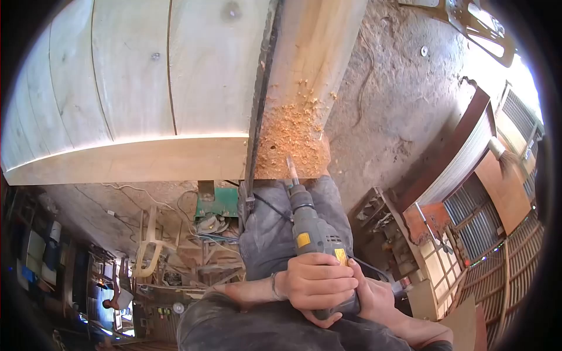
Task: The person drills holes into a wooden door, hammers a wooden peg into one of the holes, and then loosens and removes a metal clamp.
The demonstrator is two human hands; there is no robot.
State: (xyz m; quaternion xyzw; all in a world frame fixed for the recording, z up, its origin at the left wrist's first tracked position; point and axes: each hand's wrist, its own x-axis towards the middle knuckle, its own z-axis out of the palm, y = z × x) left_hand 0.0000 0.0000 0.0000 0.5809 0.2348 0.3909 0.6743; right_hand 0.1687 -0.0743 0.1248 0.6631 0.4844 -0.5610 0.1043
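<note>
A power drill with yellow labels points away from my body, its bit over the near end of a wooden plank. Orange-brown wood shavings lie heaped there, and a dark hole shows among them. My left hand, a band at its wrist, is wrapped over the rear of the drill body. My right hand is closed around the drill's back end, partly hidden behind the left. A long dark metal bar runs along the plank's left edge.
Left of the bar lies a wide pale planked panel with a curved wooden edge. A yellowish C-shaped frame and cords are on the floor at left. Shelving, boards and a brush stand right. Another person is far off at lower left.
</note>
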